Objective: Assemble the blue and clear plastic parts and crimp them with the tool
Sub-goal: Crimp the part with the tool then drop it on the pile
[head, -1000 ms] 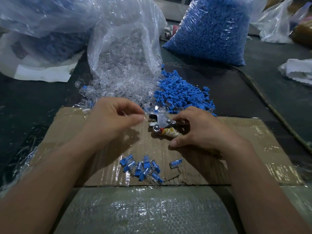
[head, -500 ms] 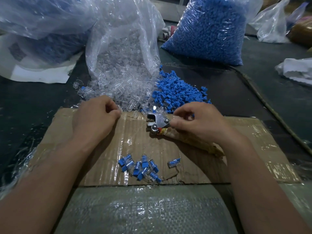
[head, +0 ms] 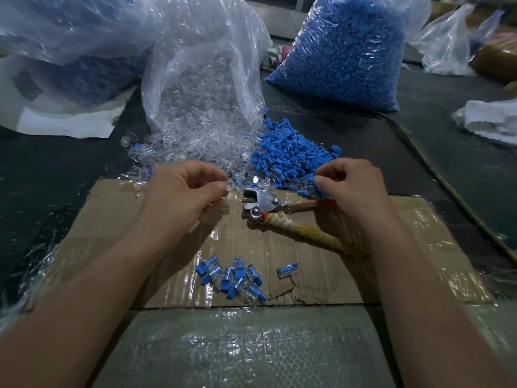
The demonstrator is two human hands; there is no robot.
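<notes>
Right hand (head: 355, 189) quit crimper (head: 263, 201), grip unclear | left hand (head: 179, 197) pinches clear part (head: 230, 186) | taped cardboard (head: 405, 233)

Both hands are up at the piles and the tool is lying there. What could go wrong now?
1. The clear part that the left hand seems to pinch is tiny and see-through; it could slip into the clear pile unnoticed.
2. The right hand reaches where the blue pile mingles with clear pieces, so it may grab the wrong one.
3. The finished pieces lie between the forearms near the cardboard edge; a forearm might sweep them off.
</notes>
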